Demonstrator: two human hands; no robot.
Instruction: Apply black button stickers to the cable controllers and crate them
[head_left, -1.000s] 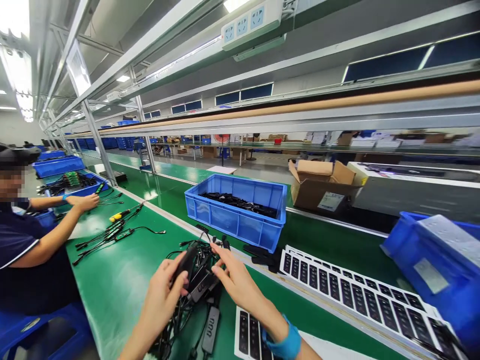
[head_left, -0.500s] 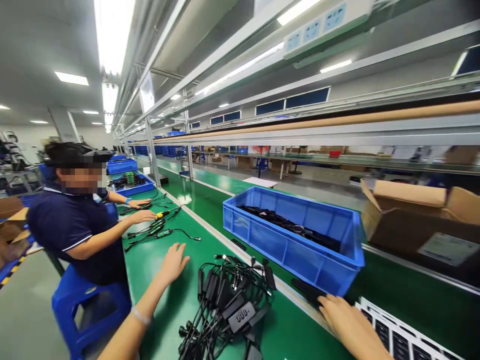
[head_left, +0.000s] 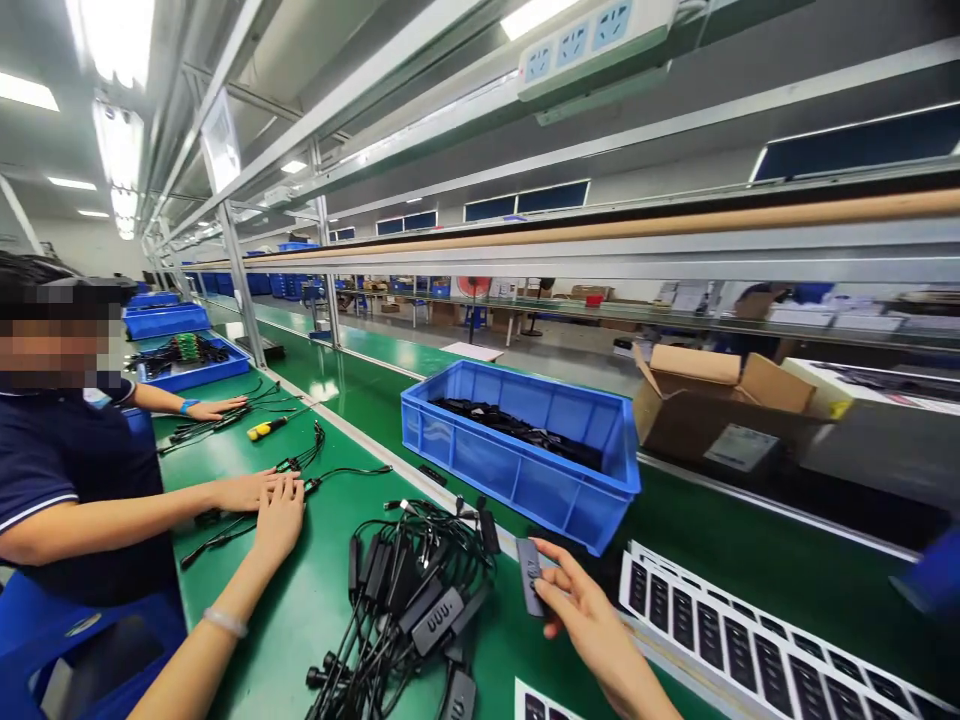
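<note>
My right hand (head_left: 574,605) pinches a flat, dark grey plastic cover (head_left: 529,578) with slots in it, raised over the front of the bench. To its left lies a tangled pile of black cables with small black casings (head_left: 435,620). My left hand (head_left: 280,515) reaches far left, its fingers stretched out against a co-worker's hand (head_left: 244,492). Beneath those two hands are black cables with small boards (head_left: 300,460), partly hidden. Whether my left fingers touch a cable I cannot tell.
A blue bin (head_left: 517,480) of black parts stands behind the pile. Sheets of black labels (head_left: 720,630) lie at right, before an open cardboard box (head_left: 720,420). A yellow-handled tool (head_left: 267,429) and a blue tray (head_left: 196,375) are on the left, beside the seated co-worker.
The view has turned right. My right hand has lifted the dark cover from beside the blue bin. My left hand has moved leftward to the co-worker's hand, which has let go of the yellow-handled tool.
</note>
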